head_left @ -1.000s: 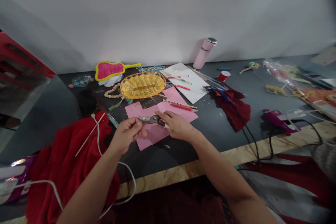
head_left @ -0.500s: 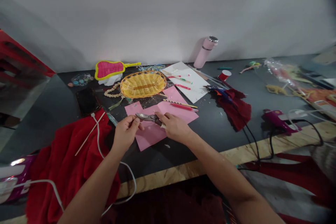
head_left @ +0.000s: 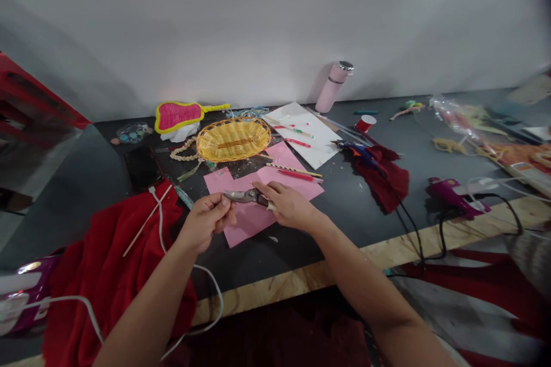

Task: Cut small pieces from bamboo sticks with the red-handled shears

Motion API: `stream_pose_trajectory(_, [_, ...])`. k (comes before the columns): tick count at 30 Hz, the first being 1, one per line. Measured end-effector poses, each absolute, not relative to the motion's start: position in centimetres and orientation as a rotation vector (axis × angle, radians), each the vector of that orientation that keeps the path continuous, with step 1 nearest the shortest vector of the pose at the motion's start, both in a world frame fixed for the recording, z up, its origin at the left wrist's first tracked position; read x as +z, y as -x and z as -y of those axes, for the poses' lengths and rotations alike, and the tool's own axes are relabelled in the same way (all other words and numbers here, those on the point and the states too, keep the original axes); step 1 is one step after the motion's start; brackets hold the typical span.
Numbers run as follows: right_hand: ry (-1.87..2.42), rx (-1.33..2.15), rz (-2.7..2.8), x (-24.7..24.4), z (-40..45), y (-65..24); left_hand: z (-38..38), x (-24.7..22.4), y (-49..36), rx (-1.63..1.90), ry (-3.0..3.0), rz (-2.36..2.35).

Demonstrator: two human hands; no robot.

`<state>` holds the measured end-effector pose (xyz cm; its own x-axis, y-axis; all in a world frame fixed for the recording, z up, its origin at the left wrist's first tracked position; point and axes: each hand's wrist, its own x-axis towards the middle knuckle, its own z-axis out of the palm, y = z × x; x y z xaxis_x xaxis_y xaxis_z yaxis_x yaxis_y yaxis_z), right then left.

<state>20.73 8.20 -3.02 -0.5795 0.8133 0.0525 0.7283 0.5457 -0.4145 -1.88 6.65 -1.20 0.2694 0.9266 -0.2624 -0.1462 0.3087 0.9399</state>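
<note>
My right hand (head_left: 293,206) is wrapped round the handles of a pair of metal cutters (head_left: 246,196), whose blades point left over pink paper (head_left: 247,223). Thumb and fingers of my left hand (head_left: 206,219) are pinched together at the blade tip; anything between them is too small to make out. Just behind the hands, a dotted pencil (head_left: 295,169) and a red pen (head_left: 300,176) lie on the paper. Beyond it stands a yellow woven basket (head_left: 233,140).
Red cloth (head_left: 116,246) with a white cable covers the left front; a phone (head_left: 143,167) lies behind it. White paper (head_left: 316,146), a pink bottle (head_left: 333,87) and a thread spool (head_left: 365,124) sit at the back. Purple device (head_left: 456,198) at right.
The view has shifted slightly. My left hand's fingers have curled in a little at the blade tip; the cutters remain in my right hand.
</note>
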Motion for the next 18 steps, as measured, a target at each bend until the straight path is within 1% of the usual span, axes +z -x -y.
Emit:
stream_pose_trajectory(6, [1.288, 0.587, 2.550, -3.2, -8.3, -20.6, -6.6, -0.5, 2.0, 0.826, -0.814, -0.947])
stream_pose_trajectory(10, [1.313, 0.576, 2.560, -2.6, -8.1, -20.5, -6.4, -0.4, 1.9, 0.857, -0.802, -0.949])
stream_pose_trajectory(18, [1.477, 0.492, 2.508, -2.5, -8.1, -20.3, -6.7, -1.5, 1.2, 1.056, -1.106, -1.111])
